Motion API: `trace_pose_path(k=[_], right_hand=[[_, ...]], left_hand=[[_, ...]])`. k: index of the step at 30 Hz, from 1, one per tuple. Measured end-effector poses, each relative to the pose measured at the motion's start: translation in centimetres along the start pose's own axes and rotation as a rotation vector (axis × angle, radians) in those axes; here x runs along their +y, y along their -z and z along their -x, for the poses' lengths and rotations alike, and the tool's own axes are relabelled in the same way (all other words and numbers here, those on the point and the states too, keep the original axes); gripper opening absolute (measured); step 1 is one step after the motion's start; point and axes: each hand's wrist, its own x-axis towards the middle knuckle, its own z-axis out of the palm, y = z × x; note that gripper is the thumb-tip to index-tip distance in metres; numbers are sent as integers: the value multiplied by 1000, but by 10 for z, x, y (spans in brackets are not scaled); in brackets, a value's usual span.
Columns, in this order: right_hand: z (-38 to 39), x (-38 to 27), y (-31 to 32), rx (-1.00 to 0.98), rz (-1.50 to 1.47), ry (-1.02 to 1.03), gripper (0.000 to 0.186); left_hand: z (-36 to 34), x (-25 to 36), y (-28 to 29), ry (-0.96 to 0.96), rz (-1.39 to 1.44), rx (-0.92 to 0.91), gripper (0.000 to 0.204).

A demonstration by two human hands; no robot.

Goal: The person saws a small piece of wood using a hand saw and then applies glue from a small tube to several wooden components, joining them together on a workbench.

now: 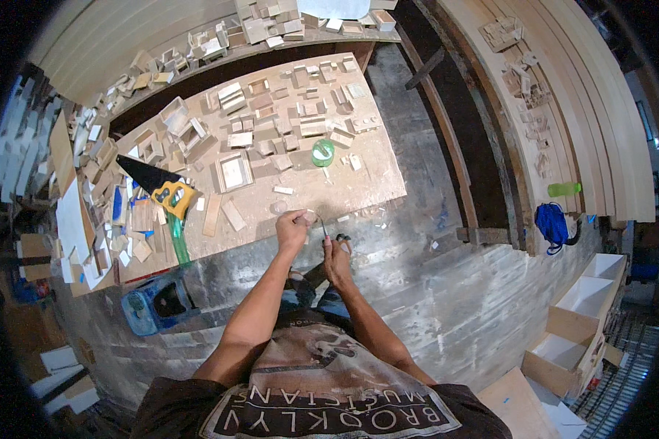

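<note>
Just over the near edge of the worktable (271, 201), my left hand (292, 228) pinches a small pale piece (310, 218), likely wood. My right hand (337, 260) is closed around a thin metal tool (324, 227); a dark loop or handle part shows beside the fingers, and its exact kind is too small to tell. The tool's tip is close to the small piece; whether they touch I cannot tell. A small pale block (283, 190) lies on the table beyond my left hand. Farther back sits a green round container (322, 153).
Miniature wooden boxes and furniture pieces cover the table, including a square frame (234, 171). A yellow-handled handsaw (173, 196) lies at left. A blue plastic container (157, 304) stands below the table's left side. Shelving (490, 146) runs along the right; open boxes (571, 322) stand lower right.
</note>
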Motion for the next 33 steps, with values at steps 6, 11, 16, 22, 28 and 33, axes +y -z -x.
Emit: trace_pose_path(k=[6,11,16,22,28,33], right_hand=[[0,3,20,-3,-245,-81,50],[-8,-10,20,-20,-241,-6,52],[-14,-29,15,-91,-127,4,57],[-29,-17,-8,-134,-66,35,56],[-31,-21,-17,-155,-117,4,55],[-27,-27,-13,-154,-137,13,53]], left_hand=[[8,28,14,102,263,-43,21],[7,42,22,50,245,-39,21],[1,3,17,-138,-27,120,19],[13,33,0,-236,-332,229,11],[10,23,0,-239,-313,208,14],[6,22,5,-233,-330,141,16]])
